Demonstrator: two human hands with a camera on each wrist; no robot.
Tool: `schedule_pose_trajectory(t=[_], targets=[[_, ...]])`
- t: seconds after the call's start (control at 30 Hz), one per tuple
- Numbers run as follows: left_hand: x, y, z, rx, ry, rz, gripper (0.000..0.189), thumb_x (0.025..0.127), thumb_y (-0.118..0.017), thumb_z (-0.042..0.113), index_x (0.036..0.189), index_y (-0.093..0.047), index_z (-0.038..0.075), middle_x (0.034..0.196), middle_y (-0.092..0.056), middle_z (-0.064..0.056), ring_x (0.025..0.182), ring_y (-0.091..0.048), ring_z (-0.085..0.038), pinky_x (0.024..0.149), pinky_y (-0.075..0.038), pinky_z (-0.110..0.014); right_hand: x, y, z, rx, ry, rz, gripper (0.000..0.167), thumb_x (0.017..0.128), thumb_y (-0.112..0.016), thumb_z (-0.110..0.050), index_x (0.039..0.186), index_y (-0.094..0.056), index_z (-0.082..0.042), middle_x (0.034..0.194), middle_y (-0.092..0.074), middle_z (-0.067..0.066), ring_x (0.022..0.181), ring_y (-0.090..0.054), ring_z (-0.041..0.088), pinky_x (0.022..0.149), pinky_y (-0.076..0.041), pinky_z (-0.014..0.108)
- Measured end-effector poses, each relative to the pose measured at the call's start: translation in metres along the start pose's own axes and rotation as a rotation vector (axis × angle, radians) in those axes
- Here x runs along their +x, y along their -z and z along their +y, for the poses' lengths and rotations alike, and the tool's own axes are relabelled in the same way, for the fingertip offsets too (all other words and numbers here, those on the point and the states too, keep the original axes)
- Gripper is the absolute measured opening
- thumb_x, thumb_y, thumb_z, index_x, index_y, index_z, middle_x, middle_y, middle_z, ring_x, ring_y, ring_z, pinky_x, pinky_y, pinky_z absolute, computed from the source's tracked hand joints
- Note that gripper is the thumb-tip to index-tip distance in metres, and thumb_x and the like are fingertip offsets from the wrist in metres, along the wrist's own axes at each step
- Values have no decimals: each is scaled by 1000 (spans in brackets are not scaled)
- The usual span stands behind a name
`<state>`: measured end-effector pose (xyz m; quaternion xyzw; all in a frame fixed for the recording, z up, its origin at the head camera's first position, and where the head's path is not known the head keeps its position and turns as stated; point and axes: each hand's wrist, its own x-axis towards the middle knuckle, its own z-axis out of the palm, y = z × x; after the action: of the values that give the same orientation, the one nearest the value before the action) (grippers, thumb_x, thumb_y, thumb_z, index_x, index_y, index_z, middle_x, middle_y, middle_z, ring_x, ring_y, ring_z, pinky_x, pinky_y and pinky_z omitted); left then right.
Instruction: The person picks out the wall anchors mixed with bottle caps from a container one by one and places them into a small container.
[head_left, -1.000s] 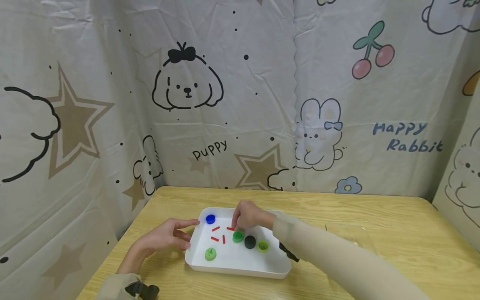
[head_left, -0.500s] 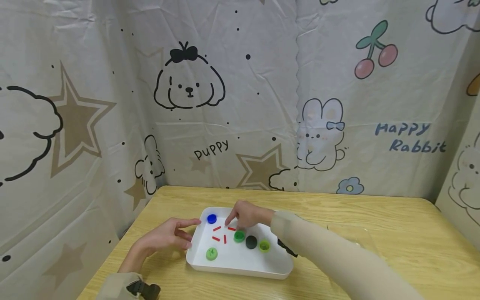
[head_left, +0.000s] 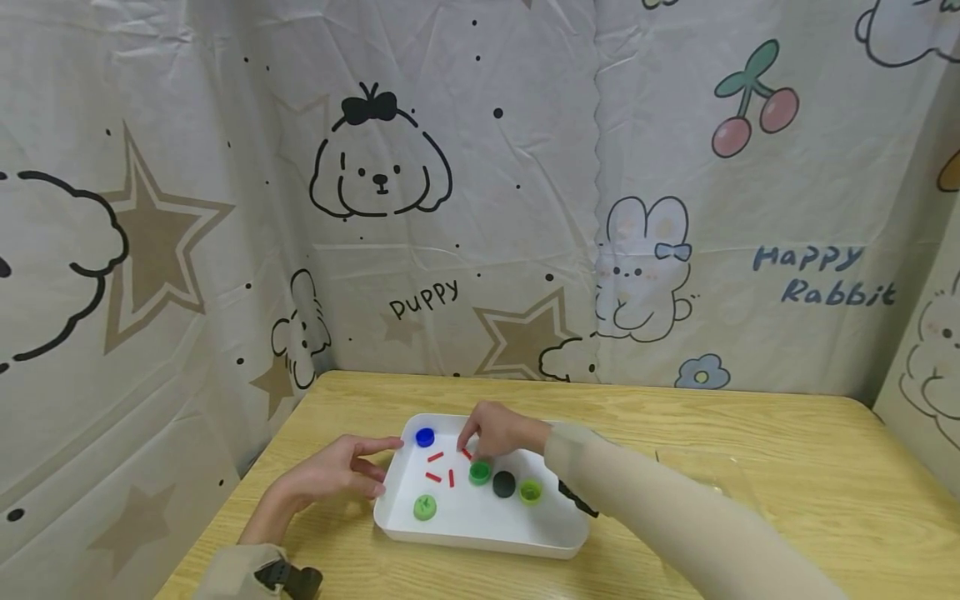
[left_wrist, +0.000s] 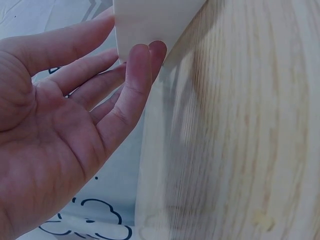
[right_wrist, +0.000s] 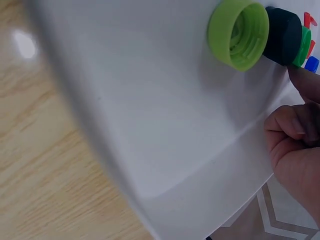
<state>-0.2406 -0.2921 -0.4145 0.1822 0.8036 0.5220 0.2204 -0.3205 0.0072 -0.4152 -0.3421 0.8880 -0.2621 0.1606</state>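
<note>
My right hand [head_left: 497, 429] reaches into a white tray [head_left: 480, 533], its index finger extended to a short red stick [head_left: 467, 455] and other fingers folded. Several more red sticks, one of them a slanted red stick [head_left: 435, 457], lie to the left. Close beside this hand sit a green bottle cap [head_left: 480, 473], a black cap [head_left: 504, 484] and a yellow-green cap [head_left: 531, 492], which shows its hollow inside in the right wrist view. With loosely bent fingers, my left hand [head_left: 322, 475] touches the tray's left wall [left_wrist: 145, 25], its thumb apart from the other fingers.
A blue cap [head_left: 425, 437] lies in the tray's back left corner, a light green cap [head_left: 424, 507] towards its front left. Right of the tray, partly behind the right sleeve [head_left: 660, 508], a clear plastic container [head_left: 720, 467] stands on the wooden table [head_left: 825, 483]. A printed curtain hangs behind.
The right index finger moved left past the red stick, then back right to it. That stick now lies at a steeper slant. The left hand stays at the tray.
</note>
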Motion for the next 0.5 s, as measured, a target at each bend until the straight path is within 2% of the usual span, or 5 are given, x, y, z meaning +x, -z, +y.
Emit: schedule_pose_trajectory(t=[0.13,0.5], targets=[[0,0,0,-3,-2,0,75,87,-77,-1,154,-44,-10,161,-39,-30,118,-66,-36,88,-58,-34,-2,-1,1,28,-24,32,22,85,-80,6,100,-86,-9,102,-77,1,81,-53,14,68,-42,26],[-1,-1,2,21,3,7,75,88,-77,0,154,-44,-10,161,-39,-30,118,-66,-35,89,-58,-35,-6,-1,-2,108,-106,50,24,84,-86,1,105,-86,-10,106,-77,0,79,-52,13,69,-42,25]])
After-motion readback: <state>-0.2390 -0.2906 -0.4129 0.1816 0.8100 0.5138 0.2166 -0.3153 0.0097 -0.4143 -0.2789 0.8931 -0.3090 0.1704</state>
